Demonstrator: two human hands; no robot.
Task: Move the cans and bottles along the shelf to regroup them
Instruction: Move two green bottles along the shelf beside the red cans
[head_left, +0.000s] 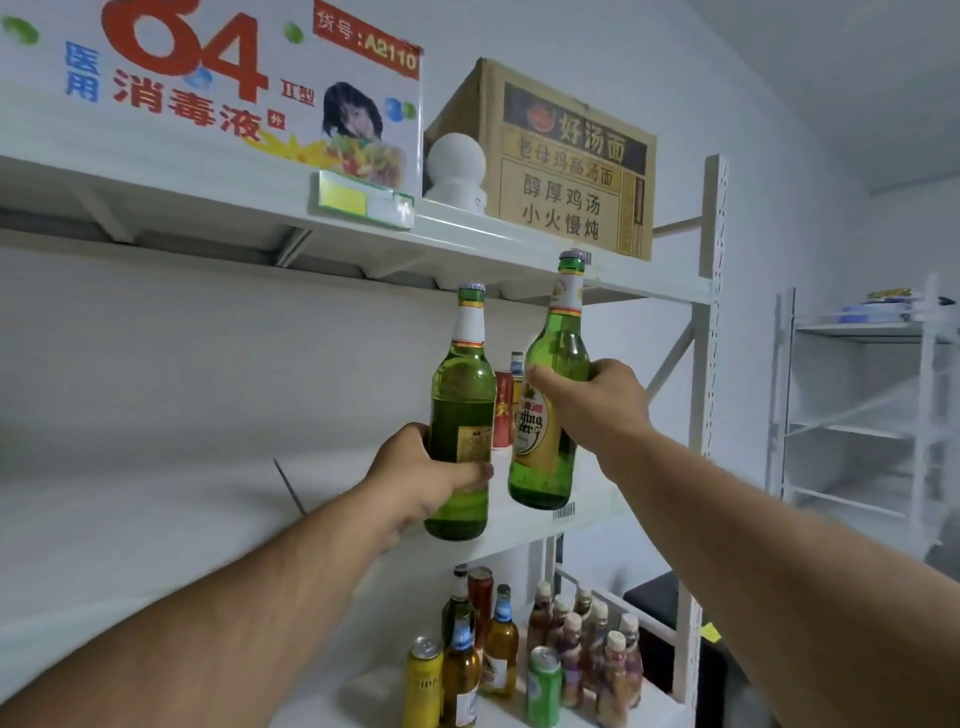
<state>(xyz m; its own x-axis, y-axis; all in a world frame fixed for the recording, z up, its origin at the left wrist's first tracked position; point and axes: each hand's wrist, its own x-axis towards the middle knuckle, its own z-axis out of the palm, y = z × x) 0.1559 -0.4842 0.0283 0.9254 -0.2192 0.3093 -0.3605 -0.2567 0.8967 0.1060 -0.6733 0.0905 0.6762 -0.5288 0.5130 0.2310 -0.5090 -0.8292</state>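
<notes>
I hold two green glass beer bottles in front of the middle shelf (182, 499). My left hand (415, 478) grips the lower body of the left green bottle (462, 384), which is upright. My right hand (592, 400) is wrapped around the middle of the right green bottle (550, 452), tilted slightly with its cap near the upper shelf's edge. Both bottle bases hang just off the shelf's front lip. Behind them on the shelf stand a red can (503, 410) and a small bottle with a blue cap (517, 364), partly hidden.
The upper shelf (467, 234) carries a white disinfectant carton (208, 88), a white round object (457, 166) and a brown noodle box (566, 166). The lower shelf holds several bottles and cans, among them a yellow can (423, 680) and a green can (543, 686). A white rack (857, 415) stands at right.
</notes>
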